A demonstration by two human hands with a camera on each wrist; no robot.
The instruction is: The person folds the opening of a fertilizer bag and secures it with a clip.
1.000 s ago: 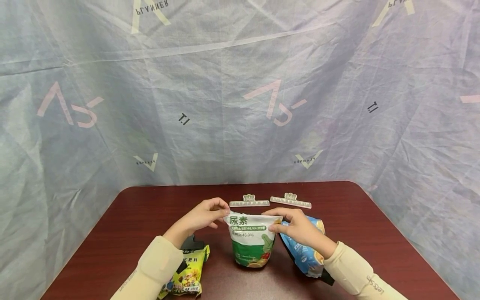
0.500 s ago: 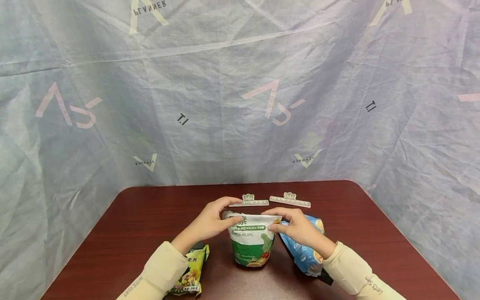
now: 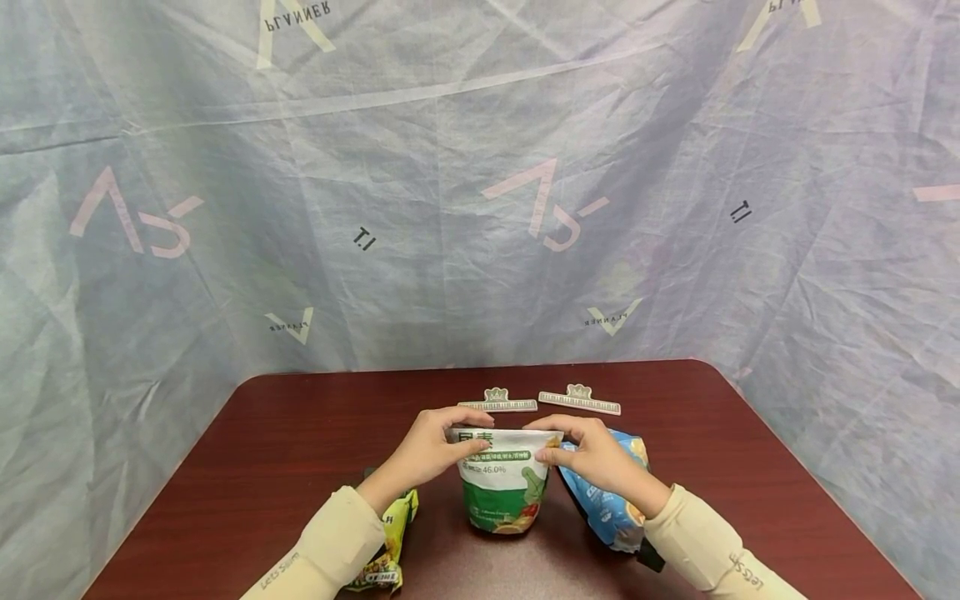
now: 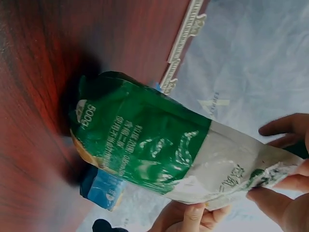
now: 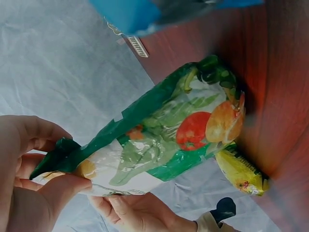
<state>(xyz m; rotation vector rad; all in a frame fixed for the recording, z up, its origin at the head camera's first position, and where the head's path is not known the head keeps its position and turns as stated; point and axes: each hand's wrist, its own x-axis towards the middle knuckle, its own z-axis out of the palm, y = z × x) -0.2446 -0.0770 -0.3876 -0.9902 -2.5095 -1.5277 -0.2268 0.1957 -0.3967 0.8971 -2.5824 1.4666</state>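
Left hand (image 3: pixel 442 443) is pinching the left part of the top edge of a white-and-green bag (image 3: pixel 498 500), thumb in front, fingers over the back. Right hand (image 3: pixel 596 454) is pinching the right top corner the same way. I'm seeing no spare gap in either grip, just bag between thumb and fingers.

Nearest me, cream sleeves (image 3: pixel 341 533) are angling inward and forward, left and right mirroring each other. Yellow bag (image 3: pixel 397 533) is lying by the left sleeve, partly hidden by it. Blue bag (image 3: pixel 603 504) is slanting under the right wrist, just beside the held bag.

Key relation: white-and-green bag is standing upright between the hands, top edge running left to right from one to the other, body dropping below. Base is looking like it's resting on the surface (image 3: pixel 315 433). Neither hand is nearer; both are touching. Left fingertips are reaching further toward the middle, right ones are sitting closer to their corner. Left wrist view is showing me a crumpled top strip.

Farther back, two white clips (image 3: pixel 501 406) are lying side by side, apart from the hands. Grey cloth (image 3: pixel 442 208) is hanging behind everything.
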